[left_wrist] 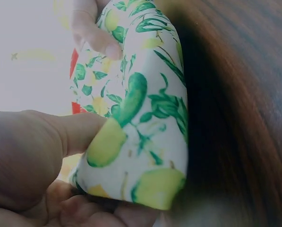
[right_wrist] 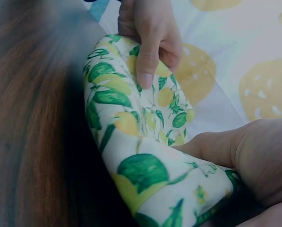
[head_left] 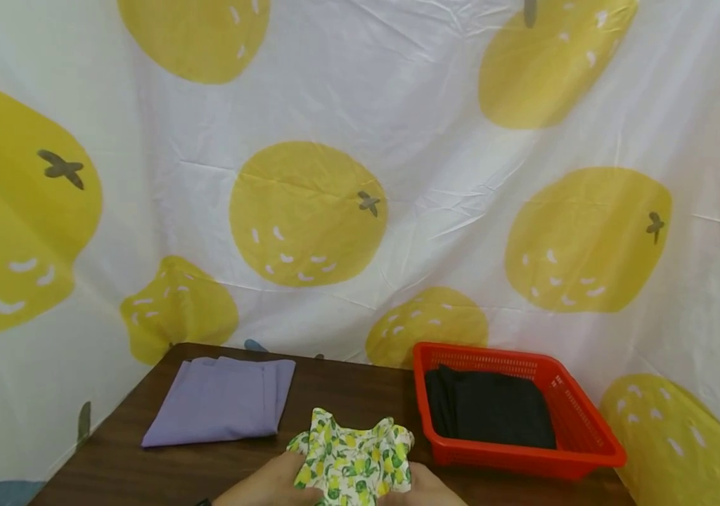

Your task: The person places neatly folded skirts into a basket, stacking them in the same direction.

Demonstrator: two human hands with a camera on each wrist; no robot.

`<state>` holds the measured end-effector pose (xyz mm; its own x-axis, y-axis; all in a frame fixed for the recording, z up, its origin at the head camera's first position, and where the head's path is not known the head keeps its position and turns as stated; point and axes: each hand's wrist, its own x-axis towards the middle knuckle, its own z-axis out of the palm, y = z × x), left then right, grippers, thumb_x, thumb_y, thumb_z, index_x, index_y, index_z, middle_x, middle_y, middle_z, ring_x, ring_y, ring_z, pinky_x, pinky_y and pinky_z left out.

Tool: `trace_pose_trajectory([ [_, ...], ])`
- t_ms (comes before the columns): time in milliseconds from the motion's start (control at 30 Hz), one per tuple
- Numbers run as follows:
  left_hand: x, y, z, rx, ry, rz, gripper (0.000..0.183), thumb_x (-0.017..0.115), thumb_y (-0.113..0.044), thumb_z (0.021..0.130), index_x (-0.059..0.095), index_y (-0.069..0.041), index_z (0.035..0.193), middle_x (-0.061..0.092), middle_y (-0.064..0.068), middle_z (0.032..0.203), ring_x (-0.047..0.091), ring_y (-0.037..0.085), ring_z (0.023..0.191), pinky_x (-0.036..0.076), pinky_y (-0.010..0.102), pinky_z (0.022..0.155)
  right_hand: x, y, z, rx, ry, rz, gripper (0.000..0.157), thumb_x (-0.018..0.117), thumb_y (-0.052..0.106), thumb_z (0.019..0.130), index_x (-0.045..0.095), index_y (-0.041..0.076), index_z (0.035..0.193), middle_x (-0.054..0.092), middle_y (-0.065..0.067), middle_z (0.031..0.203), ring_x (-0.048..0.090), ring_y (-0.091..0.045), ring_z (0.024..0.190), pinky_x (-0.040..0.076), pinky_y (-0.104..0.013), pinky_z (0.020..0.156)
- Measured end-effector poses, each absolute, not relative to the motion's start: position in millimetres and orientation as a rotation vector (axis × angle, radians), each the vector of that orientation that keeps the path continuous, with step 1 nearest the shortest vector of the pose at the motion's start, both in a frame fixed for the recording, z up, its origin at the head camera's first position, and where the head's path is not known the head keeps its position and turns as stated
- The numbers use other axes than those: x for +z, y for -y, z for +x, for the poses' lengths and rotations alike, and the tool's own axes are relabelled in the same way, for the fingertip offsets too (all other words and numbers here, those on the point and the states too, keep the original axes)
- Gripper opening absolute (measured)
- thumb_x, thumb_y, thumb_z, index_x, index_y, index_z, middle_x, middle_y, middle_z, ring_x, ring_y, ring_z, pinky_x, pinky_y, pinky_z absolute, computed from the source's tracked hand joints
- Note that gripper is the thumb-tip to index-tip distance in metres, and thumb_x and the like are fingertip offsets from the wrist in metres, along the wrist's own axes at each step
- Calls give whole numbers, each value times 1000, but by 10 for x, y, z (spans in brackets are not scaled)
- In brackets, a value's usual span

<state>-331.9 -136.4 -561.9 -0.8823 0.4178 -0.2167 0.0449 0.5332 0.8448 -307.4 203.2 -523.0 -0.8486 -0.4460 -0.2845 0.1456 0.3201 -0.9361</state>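
Observation:
A small white garment printed with lemons and green leaves (head_left: 356, 460) is held up between both hands at the front of the table, its ruffled upper part and sleeves facing away. The left hand (head_left: 274, 485) grips its left side; in the left wrist view, the left thumb (left_wrist: 81, 135) lies on top of the cloth with the fingers underneath. On the opposite side, the right hand (head_left: 423, 488) pinches the cloth, its thumb (right_wrist: 207, 146) pressed into a fold in the right wrist view. The cloth is bent over between the two hands.
A folded lavender cloth (head_left: 221, 400) lies on the dark wooden table (head_left: 347, 383) at the left. At the right stands a red plastic basket (head_left: 518, 457) with folded black clothing (head_left: 502, 411) inside. A white curtain with yellow fruit prints (head_left: 436, 176) hangs behind and beside the table.

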Motion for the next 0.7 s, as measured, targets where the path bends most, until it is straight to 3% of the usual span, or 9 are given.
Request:
trace_pose_trajectory([
  [100, -5730, 1456, -3468, 1250, -2385, 408, 68, 89, -46, 104, 68, 3, 145, 75, 14, 134, 71, 24, 117, 61, 44, 95, -5166, -1990, -3098, -1537, -2135, -267, 50, 82, 9, 105, 71, 2, 153, 84, -11, 140, 79, -20, 124, 66, -48, 109],
  [300, -5180, 1390, -3201, 1286, -2435, 501, 51, 84, -23, 108, 69, 5, 149, 78, 21, 144, 74, 40, 132, 63, 62, 107, -4981, -1902, -3122, -1463, -2243, -337, 65, 81, 10, 105, 59, 3, 166, 77, -14, 153, 74, -28, 137, 61, -60, 118],
  [433, -4852, 1367, -3051, 1317, -2471, 506, 57, 80, -19, 111, 62, 12, 156, 71, 30, 155, 68, 53, 144, 57, 71, 116, -4827, -1900, -3127, -1461, -2295, -420, 68, 80, 12, 107, 56, 8, 170, 73, -12, 160, 69, -27, 142, 58, -62, 121],
  [600, -4631, 1301, -3079, 1343, -2538, 400, 80, 83, -27, 110, 48, 18, 166, 54, 41, 170, 53, 61, 159, 49, 77, 124, -4595, -1947, -3158, -1563, -2279, -446, 73, 79, 11, 109, 48, 6, 175, 67, -15, 166, 68, -29, 145, 60, -57, 121],
  [700, -4533, 1248, -3117, 1400, -2559, 467, 75, 83, -28, 110, 53, 12, 166, 60, 35, 167, 59, 56, 155, 54, 73, 121, -4486, -1992, -3181, -1671, -2218, -455, 73, 77, 6, 109, 44, -1, 174, 73, -19, 157, 76, -31, 136, 66, -46, 112],
])
